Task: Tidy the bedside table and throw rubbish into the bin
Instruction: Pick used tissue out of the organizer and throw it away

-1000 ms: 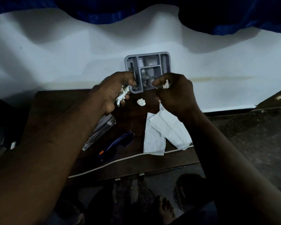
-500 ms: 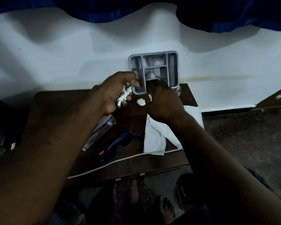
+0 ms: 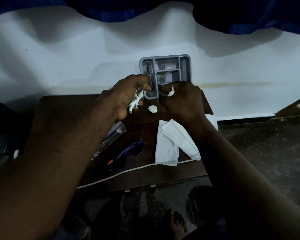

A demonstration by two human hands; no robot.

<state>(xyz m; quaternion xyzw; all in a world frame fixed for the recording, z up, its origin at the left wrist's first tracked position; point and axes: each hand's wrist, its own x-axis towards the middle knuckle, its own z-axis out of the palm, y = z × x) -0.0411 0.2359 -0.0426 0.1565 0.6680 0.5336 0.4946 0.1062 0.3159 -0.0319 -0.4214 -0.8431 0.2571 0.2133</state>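
Observation:
A grey compartment tray [image 3: 186, 66] is tilted up at the back of the dark wooden bedside table [image 3: 62, 108]. My left hand [image 3: 126, 96] pinches the tray's near left edge with thumb and forefinger and also holds crumpled white paper [image 3: 135, 102] in its palm. My right hand [image 3: 182, 101] is at the tray's near edge, closed on a small white paper scrap [image 3: 171, 91]. A small white paper ball [image 3: 153, 108] lies on the table between my hands.
Unfolded white tissues [image 3: 170, 144] lie at the table's right. A clear plastic case [image 3: 111, 140], blue-framed glasses [image 3: 126, 153] and a white cable [image 3: 121, 173] lie near the front edge. A white wall stands behind; dark floor to the right, a bare foot [image 3: 177, 226] below.
My right hand dipped into the tray's near compartment and has come back up holding a white scrap. The left hand has kept its hold on the tray and paper.

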